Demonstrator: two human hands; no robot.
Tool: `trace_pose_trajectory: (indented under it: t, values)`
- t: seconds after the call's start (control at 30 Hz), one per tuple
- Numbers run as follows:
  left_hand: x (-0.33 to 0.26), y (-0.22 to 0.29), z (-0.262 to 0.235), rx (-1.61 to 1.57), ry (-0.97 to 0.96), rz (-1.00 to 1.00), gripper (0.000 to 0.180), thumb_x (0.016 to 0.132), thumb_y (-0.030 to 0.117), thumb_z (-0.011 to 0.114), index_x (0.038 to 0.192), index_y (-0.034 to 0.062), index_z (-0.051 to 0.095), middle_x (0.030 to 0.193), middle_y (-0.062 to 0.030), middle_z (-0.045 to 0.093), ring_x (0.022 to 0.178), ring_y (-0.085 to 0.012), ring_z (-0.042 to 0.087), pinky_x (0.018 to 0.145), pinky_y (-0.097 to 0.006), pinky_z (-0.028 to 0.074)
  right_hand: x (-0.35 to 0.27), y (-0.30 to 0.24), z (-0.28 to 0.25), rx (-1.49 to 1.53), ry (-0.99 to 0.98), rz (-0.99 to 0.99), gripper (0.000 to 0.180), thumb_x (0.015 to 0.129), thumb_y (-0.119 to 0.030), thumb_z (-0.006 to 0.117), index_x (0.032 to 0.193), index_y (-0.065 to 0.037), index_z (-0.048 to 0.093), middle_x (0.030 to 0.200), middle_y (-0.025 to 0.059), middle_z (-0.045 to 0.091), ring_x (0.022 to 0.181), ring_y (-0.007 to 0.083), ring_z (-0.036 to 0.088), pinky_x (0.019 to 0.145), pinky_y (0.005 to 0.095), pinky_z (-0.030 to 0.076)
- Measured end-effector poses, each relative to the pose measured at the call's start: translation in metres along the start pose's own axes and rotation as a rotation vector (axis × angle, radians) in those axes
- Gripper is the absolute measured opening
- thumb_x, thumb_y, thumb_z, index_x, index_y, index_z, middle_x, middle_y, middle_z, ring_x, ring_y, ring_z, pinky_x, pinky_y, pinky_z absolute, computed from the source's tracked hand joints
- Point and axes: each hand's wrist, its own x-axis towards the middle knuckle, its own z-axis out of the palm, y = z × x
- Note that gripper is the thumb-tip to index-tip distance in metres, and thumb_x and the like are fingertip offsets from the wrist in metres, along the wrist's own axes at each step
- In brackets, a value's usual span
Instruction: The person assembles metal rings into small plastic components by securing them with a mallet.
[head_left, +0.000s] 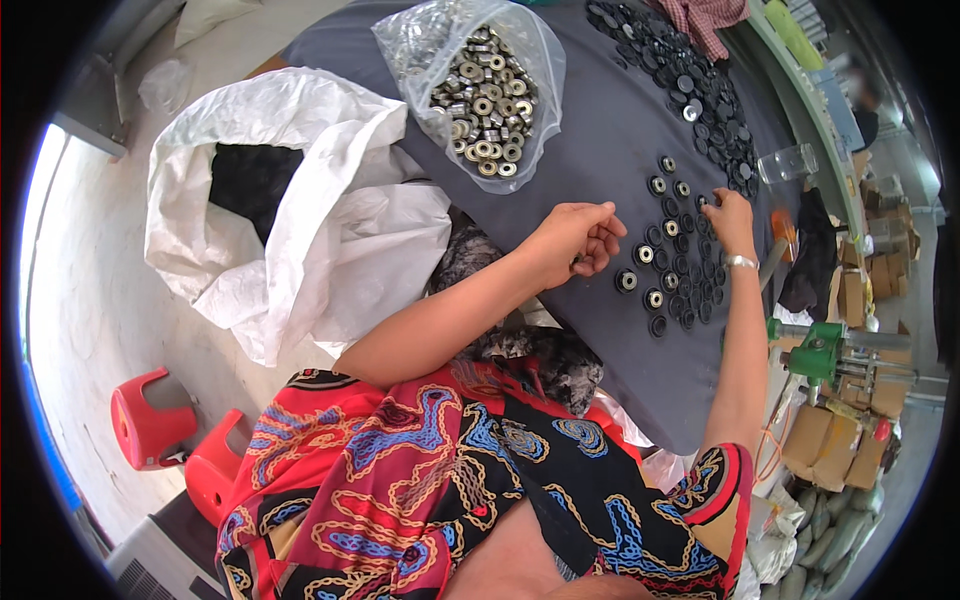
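My left hand (584, 240) hovers over the dark cloth with its fingers curled in; a bit of something dark shows under them, too small to name. At the far right of the loose rows, my right hand (732, 222) pinches a small metal bearing at one of the black round caps. Rows of black caps (685, 287) lie between and below my hands. Several have a shiny metal bearing (654, 298) seated in the middle, while others show only black. A clear plastic bag (550, 95) full of loose metal bearings (485, 105) lies open beyond my left hand.
A large heap of black caps (735, 135) spreads along the far right of the dark cloth (610, 130), beside a clear cup (787, 163). A white woven sack (375, 220) stands at the left. Red stools (150, 420) and a green metal tool (815, 352) flank the table.
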Motion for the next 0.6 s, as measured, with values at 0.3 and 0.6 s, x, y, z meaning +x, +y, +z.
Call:
trace_pose_trajectory:
  t: [0.3,0.6]
  values:
    - [0.001,-0.008,-0.001,-0.315,-0.023,-0.003,0.055,0.098,0.049,0.037,0.1,-0.0014,0.058,0.088,-0.0102,0.061,0.074,-0.0198,0.06,0.058,-0.03,0.046,-0.117,-0.201,-0.054,0.272,0.023,-0.63,0.028,0.074,-0.011,0.07,0.101,-0.006,0.065,0.095,0.0071,0.06,0.094,0.027,0.056,0.081,0.0376,0.045]
    - [-0.024,-0.007,0.027,-0.266,0.087,0.015,0.058,0.098,0.052,0.036,0.108,-0.0016,0.057,0.096,-0.0103,0.061,0.091,-0.021,0.059,0.087,-0.037,0.047,-0.134,-0.201,-0.044,0.302,-0.001,-0.653,0.029,0.07,-0.007,0.069,0.098,-0.005,0.062,0.091,0.0067,0.06,0.09,0.0252,0.054,0.078,0.0387,0.043]
